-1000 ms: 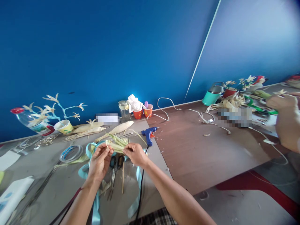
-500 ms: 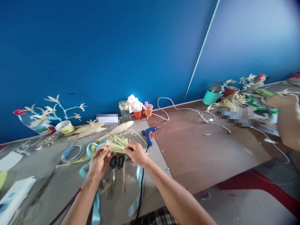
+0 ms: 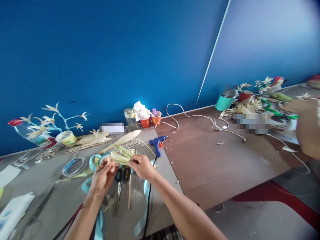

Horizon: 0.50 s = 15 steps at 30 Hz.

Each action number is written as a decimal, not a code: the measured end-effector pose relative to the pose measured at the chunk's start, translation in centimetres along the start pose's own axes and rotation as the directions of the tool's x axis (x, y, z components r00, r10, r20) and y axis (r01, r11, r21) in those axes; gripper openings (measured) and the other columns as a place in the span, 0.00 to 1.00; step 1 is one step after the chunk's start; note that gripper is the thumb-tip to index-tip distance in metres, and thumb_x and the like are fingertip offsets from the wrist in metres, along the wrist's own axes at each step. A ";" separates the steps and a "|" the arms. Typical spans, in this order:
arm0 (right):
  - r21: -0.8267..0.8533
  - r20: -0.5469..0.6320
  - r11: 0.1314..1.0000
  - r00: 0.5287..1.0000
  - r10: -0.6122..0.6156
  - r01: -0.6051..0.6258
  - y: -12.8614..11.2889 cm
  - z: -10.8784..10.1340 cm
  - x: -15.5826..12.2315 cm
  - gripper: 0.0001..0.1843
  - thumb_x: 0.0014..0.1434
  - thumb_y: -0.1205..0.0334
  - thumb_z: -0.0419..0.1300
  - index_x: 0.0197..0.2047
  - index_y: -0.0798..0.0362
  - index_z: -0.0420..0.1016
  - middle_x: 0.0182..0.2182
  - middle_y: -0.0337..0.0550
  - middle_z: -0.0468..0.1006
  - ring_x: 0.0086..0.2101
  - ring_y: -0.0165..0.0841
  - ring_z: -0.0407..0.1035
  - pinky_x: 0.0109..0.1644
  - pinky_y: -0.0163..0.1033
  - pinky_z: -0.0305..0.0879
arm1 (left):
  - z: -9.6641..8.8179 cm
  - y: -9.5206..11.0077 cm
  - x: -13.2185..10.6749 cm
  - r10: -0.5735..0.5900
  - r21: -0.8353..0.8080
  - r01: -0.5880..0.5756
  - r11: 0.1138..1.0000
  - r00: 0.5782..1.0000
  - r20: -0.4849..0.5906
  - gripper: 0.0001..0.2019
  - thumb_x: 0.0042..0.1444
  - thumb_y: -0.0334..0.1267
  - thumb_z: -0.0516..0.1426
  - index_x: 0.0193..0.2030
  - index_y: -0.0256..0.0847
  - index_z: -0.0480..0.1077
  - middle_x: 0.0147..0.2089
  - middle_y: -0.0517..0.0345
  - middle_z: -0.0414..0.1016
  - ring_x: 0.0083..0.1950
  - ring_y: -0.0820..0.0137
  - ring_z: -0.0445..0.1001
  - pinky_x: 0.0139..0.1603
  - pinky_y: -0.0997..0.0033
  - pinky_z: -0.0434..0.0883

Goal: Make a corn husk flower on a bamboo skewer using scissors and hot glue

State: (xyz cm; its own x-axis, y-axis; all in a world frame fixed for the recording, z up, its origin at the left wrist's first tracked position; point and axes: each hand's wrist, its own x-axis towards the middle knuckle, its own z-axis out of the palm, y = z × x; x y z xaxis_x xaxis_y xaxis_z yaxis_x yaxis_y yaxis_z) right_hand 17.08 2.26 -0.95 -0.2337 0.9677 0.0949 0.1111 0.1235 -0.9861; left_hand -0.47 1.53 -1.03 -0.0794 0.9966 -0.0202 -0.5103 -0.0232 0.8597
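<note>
While pinching a pale green, papery strip of corn husk (image 3: 120, 159) at both ends, holds it raised over the flat grey worktop (image 3: 62, 196). Grasps the strip's left end with the left hand (image 3: 103, 178), thumb and fingertips pressed close together; grasps its right end in the right hand (image 3: 142, 167), thumb against bent forefinger. Sets the strip's long axis crosswise, from one hand to the other, dipping slightly toward the right. Has neither hand nearer than the other, both touching the strip, with a short stretch of husk showing between them. Shows a greener, ribbed husk leaf (image 3: 125, 151) just beyond, likewise slanting down to the right; cannot tell whether joined to the pale strip or separate. Has black-handled metal scissors (image 3: 118, 190) on the near side of the hands, blades pointing nearward, and just to their right a thin wooden stick (image 3: 129, 195). Has glossy light blue ribbon (image 3: 99, 225) looped beside and below the left hand, and a blue glue gun with an orange trigger (image 3: 157, 145) beyond the right hand, apart from it. Cannot make out the tucked-under fingers of either hand.
</note>
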 end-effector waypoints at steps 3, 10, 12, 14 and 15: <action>0.012 0.001 1.000 1.000 0.009 -0.009 0.0 0.1 0.0 0.09 0.52 0.62 0.57 0.23 0.55 0.70 0.20 0.35 0.65 0.24 0.25 0.57 0.28 0.30 0.53 | -0.2 -0.1 0.0 -0.016 0.031 0.018 0.999 0.999 -0.044 0.13 0.40 0.33 0.68 0.34 0.38 0.71 0.24 0.68 0.66 0.20 0.83 0.59 0.35 0.74 0.73; 0.062 0.019 0.998 1.000 0.007 -0.008 0.1 0.3 -0.3 0.10 0.51 0.62 0.56 0.21 0.55 0.66 0.20 0.34 0.62 0.23 0.25 0.55 0.27 0.30 0.51 | -0.4 -0.2 -0.1 0.015 0.041 -0.012 0.999 0.998 -0.060 0.12 0.45 0.35 0.66 0.23 0.39 0.66 0.17 0.69 0.58 0.20 0.81 0.59 0.36 0.75 0.73; 0.071 0.021 0.997 1.000 0.023 -0.025 0.3 0.4 -0.2 0.10 0.51 0.62 0.56 0.21 0.55 0.66 0.19 0.33 0.60 0.23 0.25 0.53 0.27 0.30 0.50 | -0.3 -0.1 -0.3 0.017 0.063 -0.014 0.998 0.999 -0.047 0.13 0.46 0.37 0.66 0.22 0.39 0.65 0.16 0.69 0.57 0.20 0.80 0.60 0.36 0.75 0.73; 0.074 0.024 0.996 0.999 0.048 -0.050 0.5 0.5 -0.1 0.09 0.50 0.61 0.56 0.21 0.55 0.66 0.19 0.33 0.59 0.22 0.25 0.53 0.27 0.31 0.50 | -0.2 0.0 -0.5 0.025 0.063 -0.022 0.998 0.999 -0.037 0.13 0.45 0.38 0.66 0.22 0.39 0.66 0.18 0.67 0.61 0.19 0.81 0.59 0.35 0.73 0.73; 0.074 0.025 0.995 0.998 0.060 -0.061 0.5 0.5 -0.1 0.09 0.50 0.61 0.56 0.22 0.55 0.67 0.19 0.33 0.59 0.22 0.25 0.53 0.27 0.31 0.50 | -0.2 0.0 -0.5 0.031 0.054 -0.029 0.998 0.999 -0.034 0.13 0.45 0.38 0.67 0.23 0.39 0.66 0.20 0.66 0.64 0.19 0.81 0.59 0.35 0.71 0.73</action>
State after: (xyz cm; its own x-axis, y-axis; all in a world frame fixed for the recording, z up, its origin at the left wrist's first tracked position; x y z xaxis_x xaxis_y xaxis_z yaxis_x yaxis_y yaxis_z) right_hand 16.63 2.11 -1.55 -0.2510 0.9674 0.0323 0.0531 0.0471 -0.9975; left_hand -0.59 1.01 -1.09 -0.1238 0.9922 -0.0107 -0.4604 -0.0479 0.8864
